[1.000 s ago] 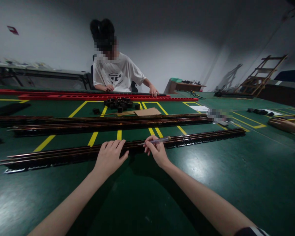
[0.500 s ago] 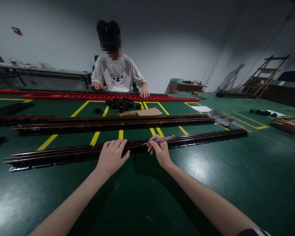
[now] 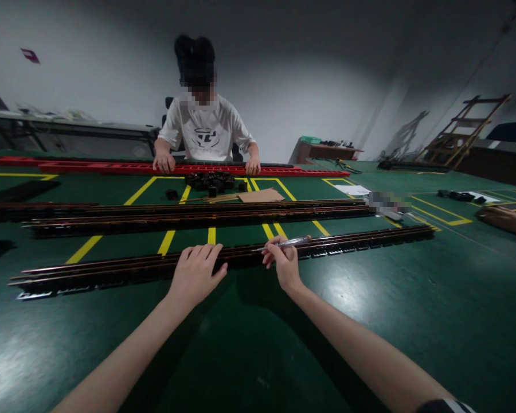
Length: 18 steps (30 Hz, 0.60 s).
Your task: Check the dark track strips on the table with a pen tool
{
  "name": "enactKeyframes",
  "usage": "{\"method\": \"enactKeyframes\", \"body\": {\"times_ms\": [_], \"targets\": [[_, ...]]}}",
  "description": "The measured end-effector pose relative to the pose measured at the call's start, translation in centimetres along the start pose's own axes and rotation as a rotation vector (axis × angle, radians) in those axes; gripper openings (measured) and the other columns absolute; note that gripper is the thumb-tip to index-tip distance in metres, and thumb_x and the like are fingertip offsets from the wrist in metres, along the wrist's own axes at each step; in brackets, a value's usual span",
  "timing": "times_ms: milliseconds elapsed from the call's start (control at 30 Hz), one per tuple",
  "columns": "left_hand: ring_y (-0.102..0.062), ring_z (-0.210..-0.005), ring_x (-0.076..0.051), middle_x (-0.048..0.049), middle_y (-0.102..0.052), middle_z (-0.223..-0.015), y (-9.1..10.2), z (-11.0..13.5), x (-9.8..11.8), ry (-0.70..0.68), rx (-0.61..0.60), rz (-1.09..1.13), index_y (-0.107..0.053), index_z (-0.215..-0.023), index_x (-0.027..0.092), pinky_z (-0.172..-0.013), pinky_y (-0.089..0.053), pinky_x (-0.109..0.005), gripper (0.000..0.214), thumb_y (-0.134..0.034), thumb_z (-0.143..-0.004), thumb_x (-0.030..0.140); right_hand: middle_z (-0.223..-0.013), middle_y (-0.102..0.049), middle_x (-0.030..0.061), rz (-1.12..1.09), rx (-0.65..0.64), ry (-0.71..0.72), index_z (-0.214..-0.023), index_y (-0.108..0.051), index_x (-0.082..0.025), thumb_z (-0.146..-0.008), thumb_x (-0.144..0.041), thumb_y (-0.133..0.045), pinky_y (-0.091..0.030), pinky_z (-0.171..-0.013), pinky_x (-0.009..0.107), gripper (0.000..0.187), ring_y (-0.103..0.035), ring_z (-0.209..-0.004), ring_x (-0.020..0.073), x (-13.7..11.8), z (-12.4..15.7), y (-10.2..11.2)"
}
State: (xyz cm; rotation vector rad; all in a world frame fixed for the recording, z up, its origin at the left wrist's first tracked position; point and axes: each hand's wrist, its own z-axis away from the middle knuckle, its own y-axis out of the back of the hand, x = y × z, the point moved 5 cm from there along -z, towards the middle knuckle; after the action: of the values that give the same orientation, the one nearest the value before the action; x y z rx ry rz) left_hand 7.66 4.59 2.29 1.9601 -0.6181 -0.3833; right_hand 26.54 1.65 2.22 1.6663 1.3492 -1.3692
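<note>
While the left grip (image 3: pixel 196 269) lies unclenched on the nearest black rail (image 3: pixel 241 257), running roughly 9-to-3 across the desk (image 3: pixel 370 304), the right grip (image 3: pixel 286 267) pinches a screwdriver (image 3: pixel 294 242) kinda aimed along it toward 9.

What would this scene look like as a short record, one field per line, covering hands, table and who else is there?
Left hand: lying over the near strip
Right hand: holding what looks like a screwdriver, tip at the near strip
Just beyond: more dark strips
Farther back: cardboard, black blocks
Opposite: a person in white, hands at a red strip
Table: green, yellow lines
</note>
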Motion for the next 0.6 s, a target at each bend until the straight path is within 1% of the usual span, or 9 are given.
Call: {"method": "enactKeyframes", "body": {"times_ms": [467, 600], "targets": [[-0.056, -0.107, -0.028, -0.0145, -0.063, -0.115, -0.3, 0.0, -0.2, 0.01, -0.03, 0.02, -0.056, -0.121, 0.011, -0.094, -0.039, -0.048, 0.05, -0.037, -0.088, 0.043, -0.05, -0.059, -0.0032, -0.03, 0.153, -0.017, -0.064, -0.053, -0.017, -0.068, -0.023, -0.056, -0.037, -0.031, 0.016, 0.008, -0.052, -0.037, 0.0085, -0.1, -0.3, 1.7], [-0.057, -0.106, -0.027, -0.014, -0.063, -0.114, -0.3, 0.0, -0.2, 0.002, -0.011, 0.009, -0.056, -0.121, 0.012, -0.093, -0.04, -0.048, 0.049, -0.036, -0.089, 0.043, -0.049, -0.059, -0.0035, -0.028, 0.191, -0.015, -0.063, -0.053, -0.017, -0.067, -0.023, -0.055, -0.036, -0.03, 0.016, 0.008, -0.052, -0.036, 0.0088, 0.0, -0.4, 2.1]]}}
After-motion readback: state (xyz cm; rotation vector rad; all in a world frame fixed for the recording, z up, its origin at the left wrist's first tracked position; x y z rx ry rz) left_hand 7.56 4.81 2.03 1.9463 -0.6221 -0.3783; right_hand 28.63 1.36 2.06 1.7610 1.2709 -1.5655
